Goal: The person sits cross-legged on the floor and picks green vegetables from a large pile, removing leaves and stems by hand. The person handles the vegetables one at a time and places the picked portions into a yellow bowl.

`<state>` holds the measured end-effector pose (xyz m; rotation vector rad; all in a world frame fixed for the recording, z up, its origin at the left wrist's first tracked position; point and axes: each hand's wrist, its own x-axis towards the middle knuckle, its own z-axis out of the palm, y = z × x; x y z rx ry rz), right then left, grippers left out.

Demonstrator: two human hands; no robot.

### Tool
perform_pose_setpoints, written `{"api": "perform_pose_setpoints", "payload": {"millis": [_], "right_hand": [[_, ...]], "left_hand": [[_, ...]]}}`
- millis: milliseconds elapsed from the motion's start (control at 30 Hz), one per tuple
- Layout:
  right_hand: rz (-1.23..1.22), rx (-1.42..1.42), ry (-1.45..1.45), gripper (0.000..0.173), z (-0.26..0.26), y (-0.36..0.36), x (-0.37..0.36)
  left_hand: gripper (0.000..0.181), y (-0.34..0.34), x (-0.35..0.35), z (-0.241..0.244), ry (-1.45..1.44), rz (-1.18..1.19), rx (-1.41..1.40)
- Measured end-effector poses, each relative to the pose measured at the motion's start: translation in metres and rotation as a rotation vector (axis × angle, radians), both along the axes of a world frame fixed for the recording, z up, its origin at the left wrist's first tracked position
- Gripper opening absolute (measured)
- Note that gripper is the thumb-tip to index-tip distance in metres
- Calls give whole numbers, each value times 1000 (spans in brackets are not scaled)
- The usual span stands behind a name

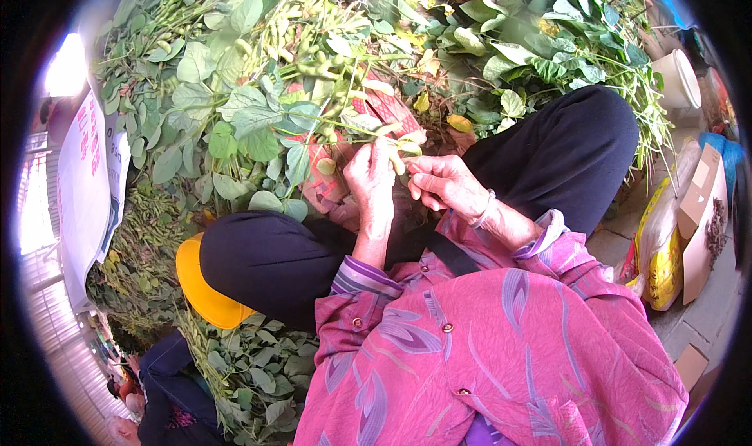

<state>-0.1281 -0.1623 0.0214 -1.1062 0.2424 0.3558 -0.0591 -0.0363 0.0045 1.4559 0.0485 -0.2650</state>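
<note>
My left hand (371, 170) is closed around the stem of a leafy green soybean plant (329, 119), whose pods and leaves spread up and to the left. Some green pods (397, 163) hang between my two hands. My right hand (437, 181) is just to the right, fingers curled, with thumb and forefinger close together near the stem's end; whether something is pinched there is too small to tell. Beneath the plant lies a red and pink patterned bag or cloth (390, 114).
Heaped soybean plants (194, 93) surround my knees. A yellow rounded object (205, 287) sits beside my left knee. At right are a white bucket (675, 82), a yellow plastic package (664, 270) and a cardboard piece (702, 228). A printed white sack (85, 193) stands at left.
</note>
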Motion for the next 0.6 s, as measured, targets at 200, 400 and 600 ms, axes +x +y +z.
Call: {"api": "perform_pose_setpoints", "payload": {"millis": [200,400,600], "right_hand": [[5,-41,-12,13,-10,1,1],[-21,-172,-33,12,-5,2,2],[-63,-208,-119,11,-10,2,8]], "left_hand": [[31,-5,-3,-6,-84,63,2],[32,-9,-5,-16,-171,67,14],[34,-3,-3,-6,173,-26,-209]]}}
